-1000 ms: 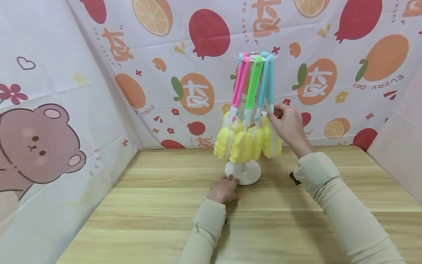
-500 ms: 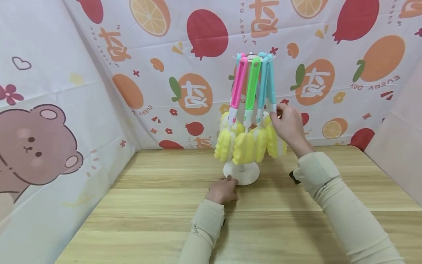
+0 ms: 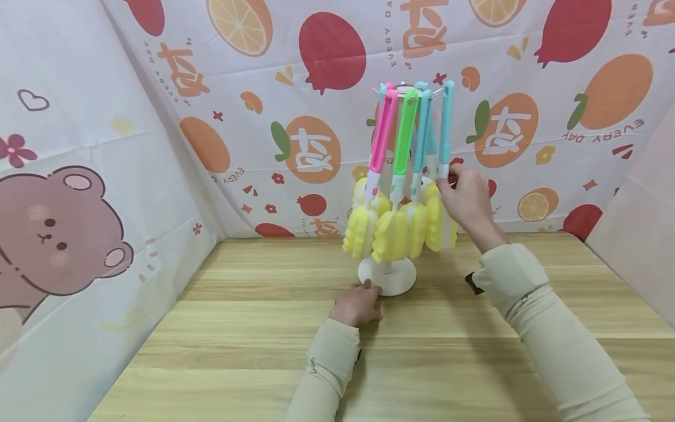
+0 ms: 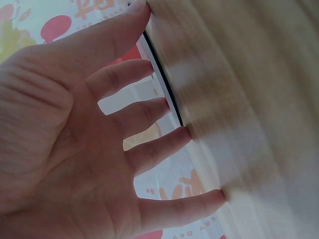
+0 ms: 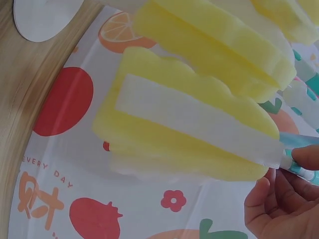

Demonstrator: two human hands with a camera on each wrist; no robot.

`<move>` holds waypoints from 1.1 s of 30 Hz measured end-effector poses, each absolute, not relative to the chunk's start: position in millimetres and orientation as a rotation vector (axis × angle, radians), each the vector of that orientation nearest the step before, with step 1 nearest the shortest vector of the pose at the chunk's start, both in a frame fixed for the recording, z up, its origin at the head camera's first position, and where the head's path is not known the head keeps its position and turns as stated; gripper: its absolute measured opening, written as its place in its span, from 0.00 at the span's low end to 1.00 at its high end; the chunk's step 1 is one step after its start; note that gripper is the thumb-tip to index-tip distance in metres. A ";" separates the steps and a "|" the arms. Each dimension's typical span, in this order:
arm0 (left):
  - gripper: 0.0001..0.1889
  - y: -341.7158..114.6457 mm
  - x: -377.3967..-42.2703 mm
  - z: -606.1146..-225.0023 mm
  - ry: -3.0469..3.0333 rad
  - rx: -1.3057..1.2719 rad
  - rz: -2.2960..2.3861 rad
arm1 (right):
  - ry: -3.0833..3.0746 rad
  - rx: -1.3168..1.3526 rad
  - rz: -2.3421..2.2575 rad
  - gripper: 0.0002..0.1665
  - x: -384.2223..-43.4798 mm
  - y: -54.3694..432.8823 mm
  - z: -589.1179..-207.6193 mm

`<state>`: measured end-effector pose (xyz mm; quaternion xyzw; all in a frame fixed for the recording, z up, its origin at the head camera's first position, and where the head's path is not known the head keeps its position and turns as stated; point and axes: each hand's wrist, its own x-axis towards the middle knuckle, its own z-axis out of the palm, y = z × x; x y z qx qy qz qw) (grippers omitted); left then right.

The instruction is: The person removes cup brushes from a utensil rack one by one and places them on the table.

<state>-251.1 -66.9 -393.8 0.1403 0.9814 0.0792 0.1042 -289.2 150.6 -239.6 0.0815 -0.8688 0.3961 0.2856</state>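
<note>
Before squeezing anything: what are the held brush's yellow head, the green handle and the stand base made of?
Yellow head: matte, likely foam sponge, from its thick scalloped edges.
Green handle: probably smooth plastic, from its even, moulded-looking colour.
Stand base: plastic or coated metal, smooth, evenly white.

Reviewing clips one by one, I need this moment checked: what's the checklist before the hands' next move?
1. Right hand grips the blue-handled sponge brush: ok, pinched above its sponge.
2. Brush's top off the white rack: ok, seen beside it.
3. Rack upright on the table: ok.
4. Left hand pressing down the round base: cannot tell; fingers reach its rim.
5. Held sponge clear of the neighbouring sponge: cannot tell; they overlap in view.
</note>
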 end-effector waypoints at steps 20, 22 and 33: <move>0.29 -67.5 -250.5 -391.7 2.881 0.418 0.244 | -2.267 0.205 1.015 0.14 -280.2 158.3 -245.3; 0.29 -67.7 -250.6 -391.5 2.882 0.421 0.240 | -2.265 0.202 1.017 0.15 -278.5 159.5 -246.0; 0.27 -67.9 -249.2 -390.8 2.883 0.436 0.254 | -2.304 0.183 1.016 0.15 -275.9 167.8 -255.1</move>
